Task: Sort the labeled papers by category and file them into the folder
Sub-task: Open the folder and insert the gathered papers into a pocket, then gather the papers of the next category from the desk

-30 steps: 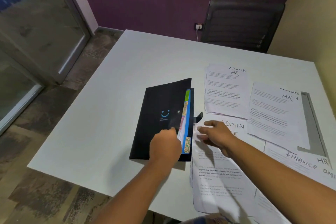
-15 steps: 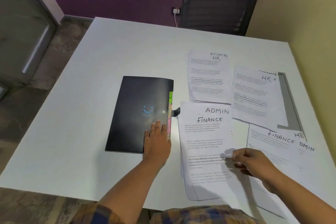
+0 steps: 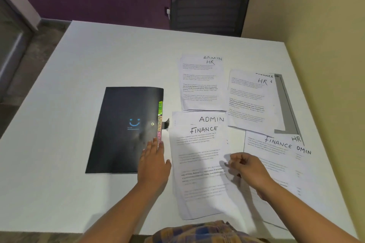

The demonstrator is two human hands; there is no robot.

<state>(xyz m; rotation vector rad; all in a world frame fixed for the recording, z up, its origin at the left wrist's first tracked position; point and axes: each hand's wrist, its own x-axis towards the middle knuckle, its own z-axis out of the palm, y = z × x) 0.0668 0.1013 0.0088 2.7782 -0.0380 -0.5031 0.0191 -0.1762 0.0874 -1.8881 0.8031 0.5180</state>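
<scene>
- Now the black folder lies closed on the white desk, left of the papers, with a blue smiley on its cover and coloured index tabs sticking out along its right edge.
- Left hand is released: palm down, fingers straight and together, resting flat on the folder's near right corner beside the tabs.
- Right hand has its fingers curled at the right edge of the FINANCE sheet; the hand is blurred, so I cannot tell whether it pinches the paper or only touches it.
- That sheet tops a small pile just beside the folder, and a sheet marked ADMIN peeks out above it.
- Behind it lies a pile headed ADMIN and HR, its near edge meeting the front pile.
- To the right, an HR-topped pile sits tilted over a grey strip.
- Nearest the desk's right edge is a fanned pile showing FINANCE, HR and ADMIN, partly under the right forearm.
- A dark mesh chair stands beyond the far desk edge, against the purple wall.
</scene>
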